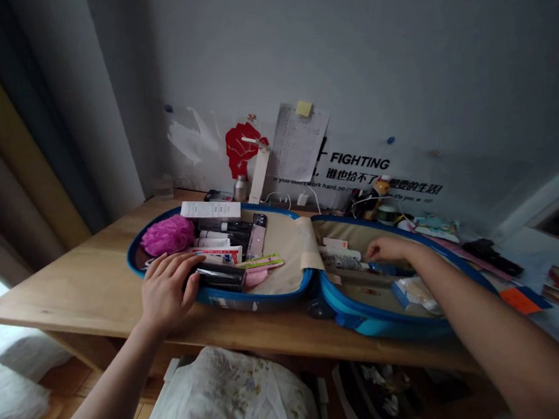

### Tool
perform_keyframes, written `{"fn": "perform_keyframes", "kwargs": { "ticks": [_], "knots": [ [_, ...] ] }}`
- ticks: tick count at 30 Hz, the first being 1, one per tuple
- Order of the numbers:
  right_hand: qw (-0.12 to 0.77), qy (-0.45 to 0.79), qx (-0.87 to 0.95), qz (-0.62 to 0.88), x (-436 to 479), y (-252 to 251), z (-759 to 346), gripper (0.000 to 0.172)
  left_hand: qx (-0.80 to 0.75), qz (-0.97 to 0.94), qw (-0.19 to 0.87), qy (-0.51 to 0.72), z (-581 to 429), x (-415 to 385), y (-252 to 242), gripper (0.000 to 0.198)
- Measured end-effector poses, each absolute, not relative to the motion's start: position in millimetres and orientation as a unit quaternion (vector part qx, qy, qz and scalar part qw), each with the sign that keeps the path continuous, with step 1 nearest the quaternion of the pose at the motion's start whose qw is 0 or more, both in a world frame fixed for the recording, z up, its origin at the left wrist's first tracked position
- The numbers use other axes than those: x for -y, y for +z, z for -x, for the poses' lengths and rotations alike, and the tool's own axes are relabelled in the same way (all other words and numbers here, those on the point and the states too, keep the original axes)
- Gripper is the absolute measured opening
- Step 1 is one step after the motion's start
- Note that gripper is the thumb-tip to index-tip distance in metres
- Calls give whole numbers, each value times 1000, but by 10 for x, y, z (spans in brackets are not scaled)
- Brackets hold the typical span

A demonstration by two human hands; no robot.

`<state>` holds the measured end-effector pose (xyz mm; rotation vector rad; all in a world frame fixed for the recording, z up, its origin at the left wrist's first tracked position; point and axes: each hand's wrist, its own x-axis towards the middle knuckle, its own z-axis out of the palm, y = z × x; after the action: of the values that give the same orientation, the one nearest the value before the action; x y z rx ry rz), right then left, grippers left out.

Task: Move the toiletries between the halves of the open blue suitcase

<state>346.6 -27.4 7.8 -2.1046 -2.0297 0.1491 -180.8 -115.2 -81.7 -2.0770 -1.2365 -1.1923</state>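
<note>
An open blue suitcase (276, 296) lies across the desk. My left hand (170, 288) rests flat over the near left rim with fingers stretched out, by the end of a black cylinder (218, 276). In that half are a purple bath puff (168, 235), a white box (211, 210), a toothpaste box (220, 254), dark bottles and a green-yellow packet (262, 262). My right hand (388, 249) reaches into the other half with fingers curled together; what they hold, if anything, is hidden. Near it lie a white tube (339, 253) and a clear plastic item (346, 263). A blue-and-white pack (412, 295) sits nearer the right end.
A white lamp (259, 174) and a metallic bottle (240, 188) stand behind the suitcase. Cables, a pen holder and papers crowd the back and right. A cloth-covered chair (241, 397) is below the desk's front edge (247, 340). A dark open bag (375, 396) lies on the floor.
</note>
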Motion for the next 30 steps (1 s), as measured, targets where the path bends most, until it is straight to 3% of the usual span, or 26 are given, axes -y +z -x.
{"fn": "perform_keyframes", "kwargs": {
  "ticks": [3,6,10,16,22,30],
  "knots": [
    [19,61,699,712,162,59,-3414,18,445,752,227,-430,1810,1148,-826,32],
    [-10,41,723,690,73,14,-3273,40,446,751,227,-432,1812,1143,-832,32],
    [-50,29,735,676,-40,-37,-3117,49,443,750,232,-434,1808,1140,-821,31],
    [-80,19,713,697,-124,-82,-3089,52,449,747,222,-437,1797,1150,-806,32],
    [-83,46,677,729,-34,-204,-3179,42,458,746,206,-437,1801,1146,-823,34],
    [-15,87,681,727,-40,-215,-3150,46,460,745,210,-436,1798,1145,-821,33]
  ]
}}
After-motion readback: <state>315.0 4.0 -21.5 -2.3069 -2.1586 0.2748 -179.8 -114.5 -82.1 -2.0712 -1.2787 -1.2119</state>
